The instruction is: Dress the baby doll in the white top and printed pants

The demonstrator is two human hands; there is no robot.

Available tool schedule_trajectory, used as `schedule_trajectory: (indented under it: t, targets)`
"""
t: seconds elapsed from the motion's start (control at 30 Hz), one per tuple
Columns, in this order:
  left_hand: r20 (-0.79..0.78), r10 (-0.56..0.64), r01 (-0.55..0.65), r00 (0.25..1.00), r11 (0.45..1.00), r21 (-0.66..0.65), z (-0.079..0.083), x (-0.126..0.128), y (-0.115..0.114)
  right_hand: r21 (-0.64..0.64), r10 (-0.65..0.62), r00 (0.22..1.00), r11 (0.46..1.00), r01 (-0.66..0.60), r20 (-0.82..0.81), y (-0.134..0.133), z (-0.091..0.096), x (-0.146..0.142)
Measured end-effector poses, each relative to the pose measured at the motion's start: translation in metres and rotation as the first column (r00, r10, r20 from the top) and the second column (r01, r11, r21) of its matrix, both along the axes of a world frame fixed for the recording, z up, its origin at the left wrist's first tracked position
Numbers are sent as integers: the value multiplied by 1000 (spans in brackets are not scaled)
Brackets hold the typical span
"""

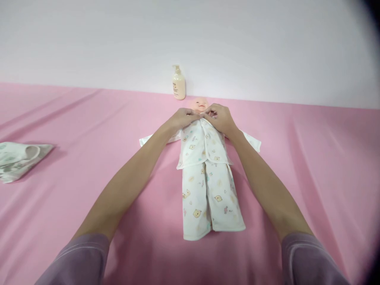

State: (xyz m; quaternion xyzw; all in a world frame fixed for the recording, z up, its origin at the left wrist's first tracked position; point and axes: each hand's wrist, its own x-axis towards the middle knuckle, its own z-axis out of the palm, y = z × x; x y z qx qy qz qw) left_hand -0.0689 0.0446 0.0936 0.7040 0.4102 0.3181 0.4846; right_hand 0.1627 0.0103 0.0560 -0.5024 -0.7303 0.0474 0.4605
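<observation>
A baby doll (201, 104) lies on its back, its head toward the wall. It wears a white printed baby shirt (194, 144) and matching trousers (196, 198) with small bear pictures. At the shirt's neckline, just below the doll's chin, my left hand (182, 118) pinches the collar from the left. My right hand (221, 118) pinches the collar's other side, and the fingertips of both hands nearly meet. A small fastener shows on the shirt front below them. The shirt's sleeves spread out to both sides, partly hidden behind my forearms.
A cream pump bottle (179, 85) stands upright against the white wall (252, 47), behind the doll's head. Folded printed cloth (23, 158) lies at the far left. A pink sheet (89, 158) with some creases covers the surface.
</observation>
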Motion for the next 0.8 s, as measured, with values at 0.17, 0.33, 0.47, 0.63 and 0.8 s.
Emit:
schedule_trajectory:
  t: [0.17,0.33,0.47,0.63,0.8]
  targets:
    - [18,-62,62,998,998,1,-2,-1,0,-64,21,997,998,-26,-78,-2,0,3]
    - [58,-73,70,996,996,46,-8,0,6,-187,29,954,978,-89,-299,-8,-4,2]
    - [43,-45,41,998,996,79,-11,2,8,-265,12,899,954,-142,-438,-10,-5,0]
    - [85,-31,30,996,1000,9,-14,3,6,-280,42,893,942,-184,-448,-13,0,6]
    - [65,-15,18,998,999,-36,-13,4,4,-304,112,909,920,-248,-401,-20,4,14]
